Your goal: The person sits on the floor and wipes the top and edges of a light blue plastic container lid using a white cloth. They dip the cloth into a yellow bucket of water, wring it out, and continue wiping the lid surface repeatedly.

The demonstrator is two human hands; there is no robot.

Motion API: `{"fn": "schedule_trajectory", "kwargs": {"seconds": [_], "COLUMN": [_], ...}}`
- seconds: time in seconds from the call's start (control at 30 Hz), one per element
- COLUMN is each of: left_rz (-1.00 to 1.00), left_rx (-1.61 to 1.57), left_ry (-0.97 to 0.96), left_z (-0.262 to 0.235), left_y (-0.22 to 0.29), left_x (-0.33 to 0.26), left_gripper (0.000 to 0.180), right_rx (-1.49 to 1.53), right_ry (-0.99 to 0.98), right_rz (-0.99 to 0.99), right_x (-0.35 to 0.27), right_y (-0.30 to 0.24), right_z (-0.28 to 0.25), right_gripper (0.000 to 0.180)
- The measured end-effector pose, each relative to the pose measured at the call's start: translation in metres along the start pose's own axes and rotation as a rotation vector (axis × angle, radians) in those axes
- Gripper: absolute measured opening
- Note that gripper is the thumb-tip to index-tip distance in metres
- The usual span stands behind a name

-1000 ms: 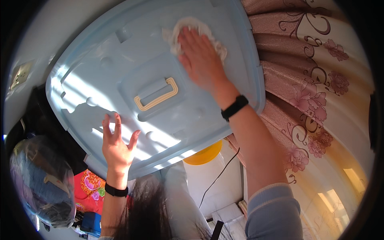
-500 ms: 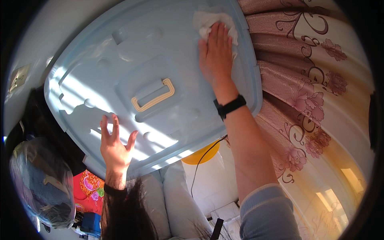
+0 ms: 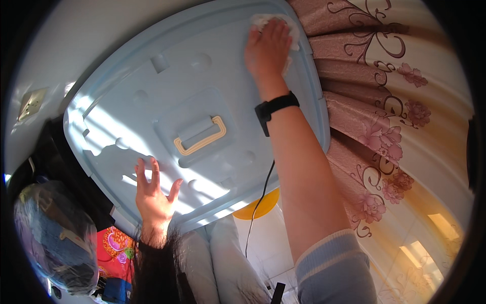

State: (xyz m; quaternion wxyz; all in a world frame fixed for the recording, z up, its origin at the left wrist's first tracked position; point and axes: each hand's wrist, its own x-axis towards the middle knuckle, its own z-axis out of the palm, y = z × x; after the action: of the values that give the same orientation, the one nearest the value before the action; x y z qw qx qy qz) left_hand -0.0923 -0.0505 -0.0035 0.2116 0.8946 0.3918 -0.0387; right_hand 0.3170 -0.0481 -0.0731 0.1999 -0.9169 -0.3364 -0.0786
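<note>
A large light-blue plastic lid (image 3: 228,81) with rounded corners and moulded bumps spans the upper middle. A cream handle (image 3: 218,136) lies in its recessed centre. At the far right corner my right hand (image 3: 267,54) presses a crumpled white cloth (image 3: 294,35) against the lid; the fingers lie over the cloth and hide most of it. A black band circles that wrist. My left hand (image 3: 153,201) is near the lid's front left edge, fingers spread and holding nothing. Bright stripes of sunlight fall around it, and its shadow shows on the lid.
Pink and cream flowered curtains (image 3: 354,101) hang along the right side. A wall socket (image 3: 31,104) is at left, above a clear plastic bag of dark cloth (image 3: 55,238). A red patterned cloth (image 3: 114,253), a yellow round object (image 3: 258,206) and a thin black cable (image 3: 261,197) lie below the lid.
My right hand has shifted slightly left in view with the cloth, which is now more covered. The lid and left hand appear a little lower and further right, as the view has moved.
</note>
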Motion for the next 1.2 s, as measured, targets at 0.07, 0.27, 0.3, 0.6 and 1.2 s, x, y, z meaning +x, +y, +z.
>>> {"fn": "schedule_trajectory", "kwargs": {"seconds": [0.07, 0.27, 0.3, 0.6, 1.2], "left_rz": [0.007, 0.007, 0.011, -0.003, -0.008], "left_rx": [0.012, -0.017, -0.013, -0.030, -0.023], "left_ry": [-0.001, -0.008, -0.021, 0.003, -0.013], "left_z": [0.000, -0.005, -0.006, -0.001, -0.009], "left_y": [0.002, 0.004, 0.003, 0.002, 0.004], "left_x": [0.001, 0.003, 0.003, 0.001, 0.003], "left_gripper": [0.083, 0.082, 0.082, 0.086, 0.082], "right_rx": [0.038, 0.334, 0.206, 0.045, 0.055], "right_ry": [-0.044, -0.156, -0.039, -0.120, -0.194], "right_rz": [-0.176, -0.508, -0.518, -0.179, -0.313], "right_x": [-0.011, -0.053, -0.037, -0.055, -0.063], "right_y": [-0.052, -0.059, -0.033, -0.037, -0.027], "right_z": [0.009, 0.020, 0.025, -0.013, -0.019], "right_gripper": [0.068, 0.058, 0.056, 0.067, 0.046]}}
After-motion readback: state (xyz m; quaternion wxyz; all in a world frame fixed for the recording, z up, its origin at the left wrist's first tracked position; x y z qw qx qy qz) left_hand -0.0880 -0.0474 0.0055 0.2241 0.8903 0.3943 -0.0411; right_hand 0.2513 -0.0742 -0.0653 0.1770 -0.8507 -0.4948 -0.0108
